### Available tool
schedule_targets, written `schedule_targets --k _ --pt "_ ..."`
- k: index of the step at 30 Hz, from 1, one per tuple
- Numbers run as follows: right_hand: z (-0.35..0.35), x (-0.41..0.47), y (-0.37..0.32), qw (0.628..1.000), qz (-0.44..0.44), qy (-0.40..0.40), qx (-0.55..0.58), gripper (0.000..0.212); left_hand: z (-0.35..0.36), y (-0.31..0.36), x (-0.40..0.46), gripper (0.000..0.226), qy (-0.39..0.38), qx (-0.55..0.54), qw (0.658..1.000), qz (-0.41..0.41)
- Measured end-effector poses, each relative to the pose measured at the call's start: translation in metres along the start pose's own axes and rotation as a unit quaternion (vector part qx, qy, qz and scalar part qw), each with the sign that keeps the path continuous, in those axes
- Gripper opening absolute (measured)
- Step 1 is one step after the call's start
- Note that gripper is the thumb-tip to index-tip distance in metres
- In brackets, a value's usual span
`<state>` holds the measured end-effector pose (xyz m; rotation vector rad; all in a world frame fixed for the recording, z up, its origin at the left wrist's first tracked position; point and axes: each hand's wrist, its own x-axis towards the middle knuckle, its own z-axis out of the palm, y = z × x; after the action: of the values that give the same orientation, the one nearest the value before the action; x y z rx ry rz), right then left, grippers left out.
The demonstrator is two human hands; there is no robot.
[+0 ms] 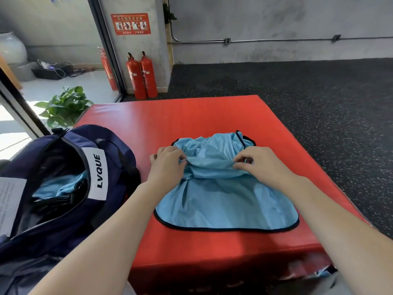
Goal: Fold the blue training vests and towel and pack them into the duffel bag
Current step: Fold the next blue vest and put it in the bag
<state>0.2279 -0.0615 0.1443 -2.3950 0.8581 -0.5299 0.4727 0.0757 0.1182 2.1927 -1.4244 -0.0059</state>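
A light blue training vest (225, 201) with dark trim lies on the red padded block (191, 118), its hem toward me and its upper part bunched up. My left hand (168, 165) pinches a fold of the fabric at the vest's left side. My right hand (261, 165) pinches the same raised fold at the right side. The navy duffel bag (63, 184) stands open at the left of the block, with more light blue fabric (61, 184) lying inside it. No towel can be made out.
A potted green plant (66, 105) stands behind the bag. Two red fire extinguishers (141, 75) lean against the wall beyond the block. Dark speckled rubber floor (297, 92) spreads to the right. A white paper sheet (10, 205) lies on the bag's left edge.
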Motion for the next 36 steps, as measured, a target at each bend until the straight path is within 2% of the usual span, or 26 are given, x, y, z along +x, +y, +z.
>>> schedule_targets --k 6,8,11,13,15,19,21,25,28,30,32,34,36 --pt "-0.020 -0.018 0.001 0.989 -0.057 0.133 -0.009 0.008 -0.020 0.023 -0.028 0.007 0.049 -0.045 0.995 0.069" --pt "-0.027 -0.027 0.001 0.995 -0.035 0.094 0.000 0.006 -0.025 0.026 -0.041 0.013 0.000 -0.049 0.993 0.109" --pt "-0.030 -0.042 0.005 0.995 0.041 -0.080 -0.036 0.014 -0.025 0.022 -0.058 0.029 -0.150 0.006 0.980 0.130" --pt "-0.027 -0.051 0.008 0.985 0.068 -0.150 -0.059 0.022 -0.023 0.016 -0.065 0.036 -0.194 0.041 0.973 0.119" --pt "-0.023 -0.055 0.012 0.985 0.071 -0.143 -0.058 0.025 -0.022 0.014 -0.067 0.034 -0.178 0.028 0.978 0.106" --pt "-0.016 -0.054 0.008 0.996 0.047 -0.063 -0.034 0.017 -0.024 0.014 -0.061 0.016 -0.119 -0.019 0.989 0.087" --pt "-0.009 -0.051 0.002 0.997 0.025 -0.057 -0.043 0.015 -0.021 0.012 -0.058 0.024 -0.119 -0.009 0.989 0.090" --pt "0.006 -0.046 -0.007 0.989 0.025 -0.132 -0.066 0.036 -0.020 0.007 -0.057 0.044 -0.189 0.038 0.978 0.074" --pt "0.016 -0.047 -0.011 0.974 0.018 -0.205 -0.098 0.042 -0.021 0.001 -0.054 0.030 -0.217 0.053 0.973 0.066" --pt "0.019 -0.044 -0.010 0.969 0.014 -0.219 -0.111 0.038 -0.022 -0.005 -0.051 0.014 -0.217 0.039 0.974 0.055" --pt "0.019 -0.041 -0.008 0.969 0.015 -0.225 -0.100 0.026 -0.024 -0.007 -0.048 0.004 -0.203 0.031 0.977 0.055" --pt "0.018 -0.038 -0.007 0.970 0.016 -0.226 -0.093 0.012 -0.025 -0.004 -0.049 0.018 -0.184 0.020 0.980 0.067" --pt "0.016 -0.036 -0.007 0.974 0.016 -0.213 -0.079 0.008 -0.024 0.004 -0.052 0.035 -0.179 -0.002 0.980 0.088"
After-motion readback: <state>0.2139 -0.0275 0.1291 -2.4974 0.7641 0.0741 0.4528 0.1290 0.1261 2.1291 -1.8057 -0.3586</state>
